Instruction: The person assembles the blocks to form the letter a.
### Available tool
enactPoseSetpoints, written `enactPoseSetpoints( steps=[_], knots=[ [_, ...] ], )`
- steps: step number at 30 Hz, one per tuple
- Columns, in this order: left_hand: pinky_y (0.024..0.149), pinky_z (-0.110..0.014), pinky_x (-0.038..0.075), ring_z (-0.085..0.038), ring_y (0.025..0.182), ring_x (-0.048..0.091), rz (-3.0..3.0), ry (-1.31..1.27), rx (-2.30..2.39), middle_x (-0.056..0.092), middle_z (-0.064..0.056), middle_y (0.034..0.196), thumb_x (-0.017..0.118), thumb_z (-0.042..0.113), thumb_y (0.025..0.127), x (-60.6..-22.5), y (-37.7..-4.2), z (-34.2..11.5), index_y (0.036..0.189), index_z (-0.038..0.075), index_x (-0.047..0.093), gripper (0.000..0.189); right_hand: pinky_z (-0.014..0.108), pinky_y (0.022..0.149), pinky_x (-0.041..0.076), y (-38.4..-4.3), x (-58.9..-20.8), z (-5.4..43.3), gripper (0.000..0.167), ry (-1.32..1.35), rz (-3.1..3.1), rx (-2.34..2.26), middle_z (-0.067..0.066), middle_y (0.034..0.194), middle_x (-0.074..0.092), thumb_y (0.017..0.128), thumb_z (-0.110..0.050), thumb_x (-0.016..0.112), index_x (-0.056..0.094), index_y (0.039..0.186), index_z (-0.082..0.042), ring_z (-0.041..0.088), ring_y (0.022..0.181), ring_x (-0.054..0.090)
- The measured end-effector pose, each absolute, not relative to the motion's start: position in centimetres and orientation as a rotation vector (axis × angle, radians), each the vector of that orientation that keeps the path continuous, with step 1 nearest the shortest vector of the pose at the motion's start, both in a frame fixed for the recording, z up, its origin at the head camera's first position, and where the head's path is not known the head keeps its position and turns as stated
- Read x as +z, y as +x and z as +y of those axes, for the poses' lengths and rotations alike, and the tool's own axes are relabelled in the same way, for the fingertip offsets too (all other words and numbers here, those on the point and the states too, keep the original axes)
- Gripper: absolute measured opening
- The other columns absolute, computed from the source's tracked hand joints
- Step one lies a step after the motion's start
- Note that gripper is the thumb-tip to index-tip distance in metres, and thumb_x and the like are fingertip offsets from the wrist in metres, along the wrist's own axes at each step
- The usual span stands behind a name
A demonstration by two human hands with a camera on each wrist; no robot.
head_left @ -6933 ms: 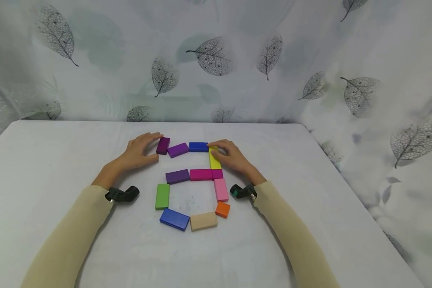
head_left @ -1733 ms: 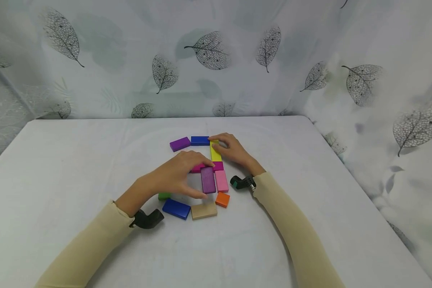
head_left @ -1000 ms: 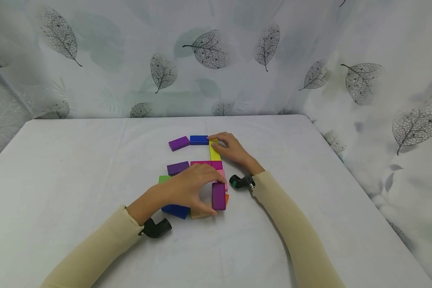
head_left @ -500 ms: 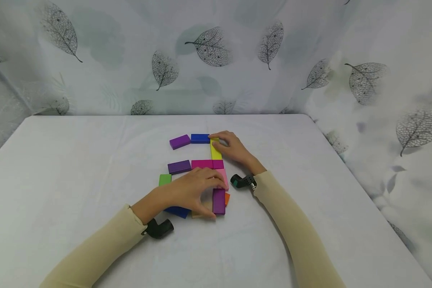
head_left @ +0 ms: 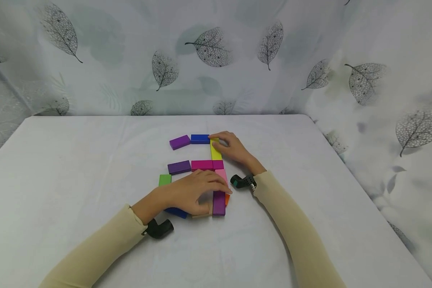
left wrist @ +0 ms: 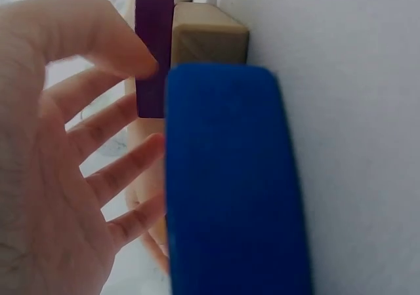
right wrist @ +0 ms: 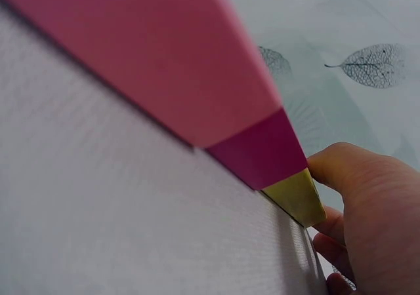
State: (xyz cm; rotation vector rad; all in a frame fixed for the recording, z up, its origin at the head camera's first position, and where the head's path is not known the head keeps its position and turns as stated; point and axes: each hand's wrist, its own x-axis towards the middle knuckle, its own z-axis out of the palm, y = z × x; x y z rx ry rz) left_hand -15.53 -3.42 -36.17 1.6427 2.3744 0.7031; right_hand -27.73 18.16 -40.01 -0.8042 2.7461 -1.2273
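A purple block (head_left: 219, 204) lies across the orange block (head_left: 227, 199) and the right end of the beige block (head_left: 203, 216), seemingly on top of them. My left hand (head_left: 191, 192) hovers over it, fingers stretched past its right side. In the head view, the thumb stands just left of the purple block. In the left wrist view, a blue block (left wrist: 230, 177) fills the foreground, with the beige block (left wrist: 210, 42) behind. My right hand (head_left: 232, 148) holds the yellow block (head_left: 216, 152), thumb and fingers around its far part.
The other blocks form an outline: purple (head_left: 180, 142), blue (head_left: 200, 139), violet (head_left: 179, 167), magenta (head_left: 201, 165), small magenta (head_left: 218, 164), pink (head_left: 221, 173) and green (head_left: 165, 179). All lie on a white-covered table (head_left: 75, 160). A leaf-patterned curtain (head_left: 129, 60) hangs behind.
My left hand has carried the dark purple block from the upper left to the lower right, then loosened its lengthwise grip. My right hand stays at the yellow block.
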Motion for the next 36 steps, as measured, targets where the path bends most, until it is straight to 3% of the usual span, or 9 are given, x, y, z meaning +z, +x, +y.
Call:
enactPoseSetpoints(
  steps=[9,21,36],
  knots=[
    [0.106,-0.047,0.036,-0.02,0.126,0.044,2.385,1.661,0.725,0.053,0.0,0.129,0.065,0.02,0.087,-36.4,-15.6,-3.3,0.121,0.022,0.065,0.034,0.05,0.113,0.026,-27.5,-40.0,18.1,0.035,-0.773,2.745,-1.224,0.011,0.136,0.055,0.099,-0.022,0.056,0.061,0.132,-0.011,0.028,0.133,0.041],
    [0.103,-0.041,0.039,-0.019,0.118,0.048,2.419,1.684,0.713,0.057,0.0,0.119,0.073,0.027,0.088,-36.0,-15.4,-3.2,0.119,0.022,0.067,0.032,0.048,0.112,0.027,-27.7,-40.0,18.1,0.034,-0.791,2.747,-1.237,0.01,0.135,0.056,0.099,-0.021,0.057,0.062,0.131,-0.011,0.027,0.131,0.043],
    [0.107,-0.049,0.033,-0.02,0.123,0.046,2.57,1.566,0.594,0.058,0.001,0.123,0.069,0.035,0.091,-35.8,-14.0,-1.2,0.124,0.023,0.063,0.036,0.048,0.113,0.026,-27.8,-40.2,18.2,0.035,-0.794,2.749,-1.219,0.01,0.136,0.056,0.099,-0.021,0.056,0.061,0.132,-0.011,0.026,0.133,0.042]
  ],
)
